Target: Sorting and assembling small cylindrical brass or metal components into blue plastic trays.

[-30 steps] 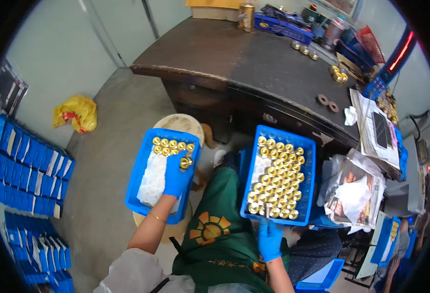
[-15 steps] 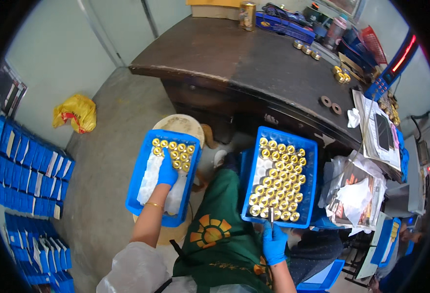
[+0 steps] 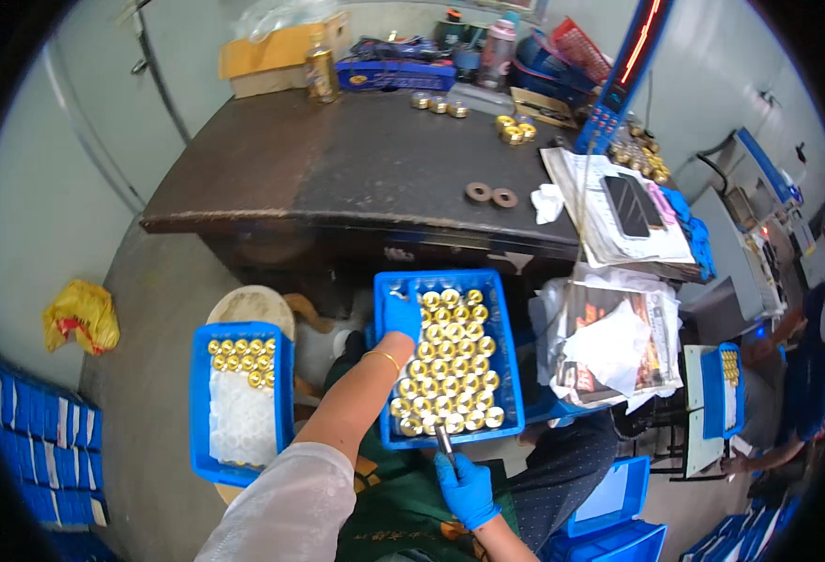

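Observation:
A blue tray (image 3: 506, 375) on my lap is filled with several gold metal rings (image 3: 452, 367). My left hand (image 3: 400, 318), in a blue glove, reaches into its upper left corner and rests on the rings there; whether it grips one is hidden. My right hand (image 3: 466, 487), also gloved in blue, holds a thin dark metal tool (image 3: 444, 438) at the tray's near edge. A second blue tray (image 3: 201, 412) to the left holds two short rows of gold rings (image 3: 240, 361) above a white liner.
A dark wooden desk (image 3: 356, 178) stands ahead with loose rings, two washers (image 3: 490, 195), papers and a phone (image 3: 628, 204). Crumpled newspaper (image 3: 609, 347) lies at right. Blue bins sit by my knees, stacked blue boxes (image 3: 29, 440) at left, a yellow bag (image 3: 80, 316) on the floor.
My left hand has left the left tray and crossed over to the top left corner of the full tray. The view has shifted so both trays sit further left.

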Motion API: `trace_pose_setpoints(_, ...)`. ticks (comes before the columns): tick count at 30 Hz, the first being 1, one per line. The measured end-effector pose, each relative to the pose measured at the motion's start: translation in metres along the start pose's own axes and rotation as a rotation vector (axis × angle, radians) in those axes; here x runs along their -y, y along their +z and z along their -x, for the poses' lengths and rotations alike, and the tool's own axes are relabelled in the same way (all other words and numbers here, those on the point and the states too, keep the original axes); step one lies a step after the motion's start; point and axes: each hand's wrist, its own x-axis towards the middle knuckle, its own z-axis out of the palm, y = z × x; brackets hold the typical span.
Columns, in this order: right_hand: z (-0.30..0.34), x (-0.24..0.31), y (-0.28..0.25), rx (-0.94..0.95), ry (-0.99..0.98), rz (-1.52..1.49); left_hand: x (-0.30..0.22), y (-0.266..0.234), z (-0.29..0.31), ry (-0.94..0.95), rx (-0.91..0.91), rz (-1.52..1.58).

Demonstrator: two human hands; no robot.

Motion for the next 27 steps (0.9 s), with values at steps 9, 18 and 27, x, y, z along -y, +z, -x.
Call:
trace_pose_setpoints(9,-0.027,0.007,-0.02,0.012,0.041,-0.148,-0.066,-0.048,0.095,0.318,0.544,-0.297)
trace_pose_setpoints(18,-0.034,0.032,-0.018,0.011,0.182,-0.438,-0.109,-0.083,0.188,-0.137,0.92,0.57)
trace_pose_setpoints(27,-0.03,0.024,-0.004,-0.361,-0.283,0.17,-0.11,-0.086,0.219,-0.091,0.702,0.562)
